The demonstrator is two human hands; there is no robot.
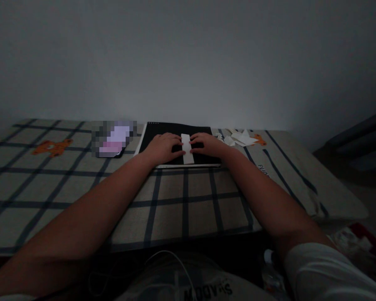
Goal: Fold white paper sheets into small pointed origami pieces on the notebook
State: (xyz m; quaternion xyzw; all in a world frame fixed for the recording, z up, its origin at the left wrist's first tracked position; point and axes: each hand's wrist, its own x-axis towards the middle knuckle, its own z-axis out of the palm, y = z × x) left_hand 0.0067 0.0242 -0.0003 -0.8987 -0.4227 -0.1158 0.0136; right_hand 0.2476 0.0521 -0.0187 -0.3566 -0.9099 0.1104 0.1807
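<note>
A folded white paper strip [187,149] lies lengthwise on a black-covered notebook [163,130], one end toward me. My left hand [163,148] holds the strip's left edge, fingertips at the upper part and thumb lower down. On the right edge, my right hand [208,145] does the same with its fingertips and thumb. Both hands rest on the notebook cover, and dark gaps show between thumb and fingers. White pages peek out along the notebook's left and front edges.
A phone [114,142] with a blurred lit screen lies left of the notebook. White paper scraps [240,137] are piled to its right. A checked cloth [169,196] covers the table, against a grey wall [188,62]. Below the right front edge is a plastic bottle [271,271].
</note>
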